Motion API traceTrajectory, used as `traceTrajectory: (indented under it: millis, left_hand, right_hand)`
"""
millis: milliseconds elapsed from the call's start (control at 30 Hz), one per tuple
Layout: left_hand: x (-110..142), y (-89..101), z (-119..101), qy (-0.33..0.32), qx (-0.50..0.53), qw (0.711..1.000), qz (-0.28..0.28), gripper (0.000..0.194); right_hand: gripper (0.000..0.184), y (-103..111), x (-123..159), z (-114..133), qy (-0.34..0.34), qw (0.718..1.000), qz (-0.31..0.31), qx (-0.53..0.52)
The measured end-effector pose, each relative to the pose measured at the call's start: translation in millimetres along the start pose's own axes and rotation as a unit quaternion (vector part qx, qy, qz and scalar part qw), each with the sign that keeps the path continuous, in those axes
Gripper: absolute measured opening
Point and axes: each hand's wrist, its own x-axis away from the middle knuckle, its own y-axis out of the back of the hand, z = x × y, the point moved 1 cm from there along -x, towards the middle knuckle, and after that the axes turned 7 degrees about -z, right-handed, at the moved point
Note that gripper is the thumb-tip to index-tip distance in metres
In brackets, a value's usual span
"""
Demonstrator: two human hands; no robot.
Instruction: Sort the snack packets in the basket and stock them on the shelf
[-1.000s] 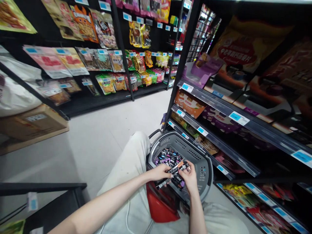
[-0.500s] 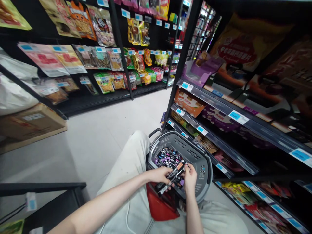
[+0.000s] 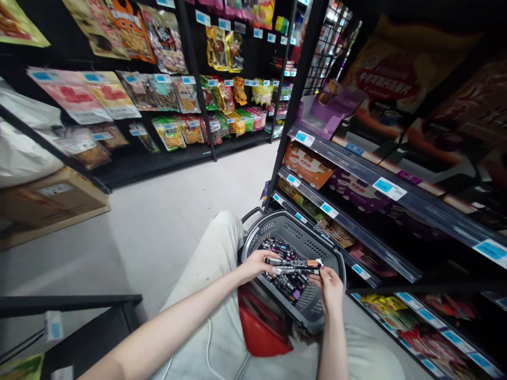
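Observation:
A grey shopping basket (image 3: pixel 336 264) sits between my knees with many small, slim black packets (image 3: pixel 283 282) piled inside, some showing purple or blue patches. Over the pile, slim black stick packets (image 3: pixel 295 265), at least two side by side, lie almost level; one has an orange patch near its right end. My left hand (image 3: pixel 257 265) is closed round their left end. At the right end, the fingertips of my right hand (image 3: pixel 330 287) pinch the packets. Their printing is too small to read.
Close on the right stands a dark shelf rack (image 3: pixel 356 171) with boxed and bagged snacks. Hanging snack bags (image 3: pixel 170 132) line the wall shelves ahead. A cardboard box (image 3: pixel 51 206) lies on the floor at left. Something red (image 3: pixel 261 327) is below the basket's near rim.
The stick packets have swung from a steep slant to nearly level. My right hand has moved right and slightly down; my left hand has shifted a little left and up.

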Motion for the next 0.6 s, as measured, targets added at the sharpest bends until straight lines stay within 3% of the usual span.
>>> traceTrajectory:
  millis: [100, 200, 300, 433, 600]
  left_hand:
    - [-7.4, 9.1, 0.2, -0.033, 0.047, 0.990, -0.125, 0.038]
    - [-10.2, 15.7, -1.3, -0.046, 0.060, 0.980, -0.186, 0.037]
    - [-10.5, 17.4, -1.8, -0.054, 0.070, 0.981, -0.175, 0.034]
    - [-10.5, 13.9, 1.4, -0.053, 0.058, 0.987, -0.142, 0.033]
    - [-15.1, 17.3, 11.8, -0.007, -0.041, 0.989, -0.145, 0.026]
  right_hand:
    - [0.025, 7.7, 0.1, 4.0, -0.020, 0.997, 0.058, 0.041]
    - [0.028, 6.6, 3.8, 3.2, -0.047, 0.991, 0.109, 0.061]
    - [0.032, 3.7, 6.6, 2.7, -0.058, 0.985, 0.130, 0.098]
    - [0.031, 4.7, 5.2, 3.2, -0.044, 0.980, 0.115, 0.153]
    - [0.025, 18.3, -5.5, -2.3, -0.025, 0.967, 0.082, 0.240]
